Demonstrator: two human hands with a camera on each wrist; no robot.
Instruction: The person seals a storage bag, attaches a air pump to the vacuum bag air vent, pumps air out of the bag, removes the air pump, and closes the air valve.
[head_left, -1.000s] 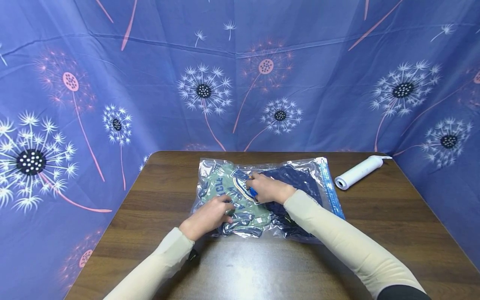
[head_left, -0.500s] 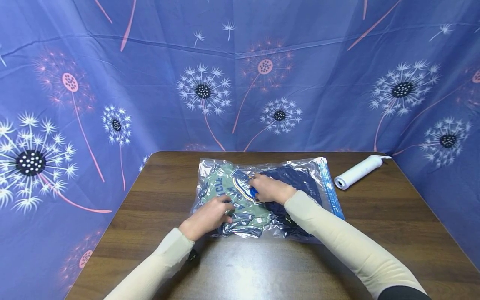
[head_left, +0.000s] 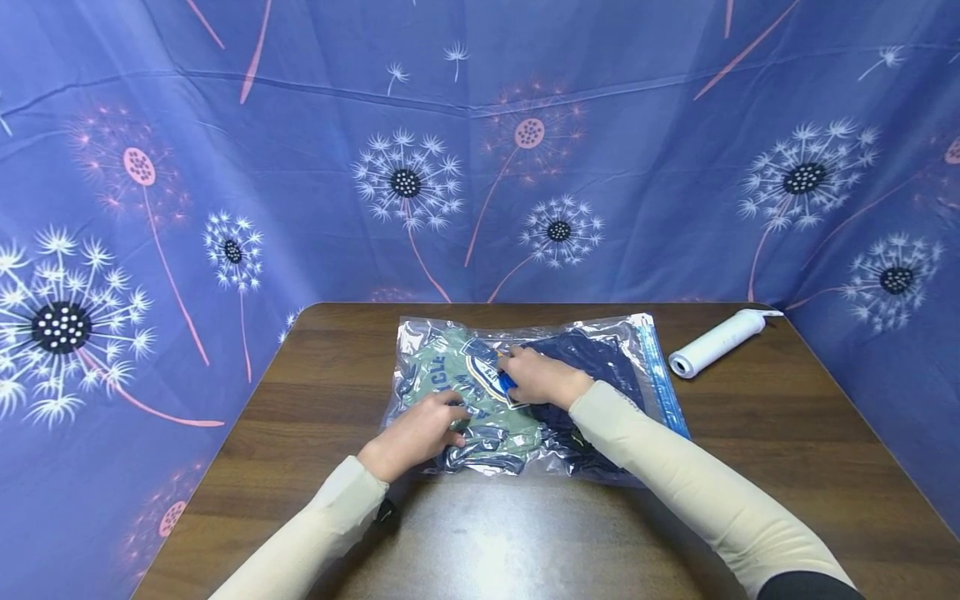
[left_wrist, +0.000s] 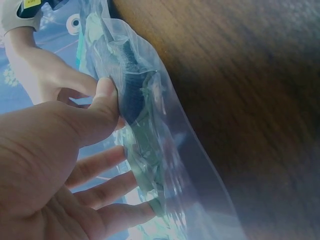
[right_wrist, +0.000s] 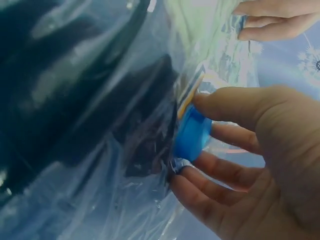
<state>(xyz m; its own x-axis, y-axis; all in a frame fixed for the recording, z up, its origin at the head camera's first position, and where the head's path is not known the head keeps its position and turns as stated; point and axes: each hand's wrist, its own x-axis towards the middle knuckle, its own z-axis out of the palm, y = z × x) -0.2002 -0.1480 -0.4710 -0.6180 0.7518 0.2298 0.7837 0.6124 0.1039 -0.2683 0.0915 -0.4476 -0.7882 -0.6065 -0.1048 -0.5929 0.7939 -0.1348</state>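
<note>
A clear plastic vacuum storage bag [head_left: 517, 437] lies flat on the table. Inside it are a green garment with dark lettering [head_left: 438, 354] on the left and a dark navy garment [head_left: 611, 358] on the right. My right hand [head_left: 540, 377] is at the bag's middle, thumb and fingers around a round blue valve cap [right_wrist: 192, 134] on its surface. My left hand [head_left: 420, 432] rests on the green side, fingers spread and slightly bent; in the left wrist view its thumb and fingertips [left_wrist: 116, 156] touch the plastic.
To the right of the bag lies a white hand pump [head_left: 716, 343], its hollow end towards the bag. A blue zip strip [head_left: 663, 375] runs down the bag's right edge. Behind the wooden table [head_left: 480, 533] hangs a blue dandelion-print curtain [head_left: 315, 167].
My right hand has shifted very slightly to the right at the blue valve cap. The left hand and the bag stay in place.
</note>
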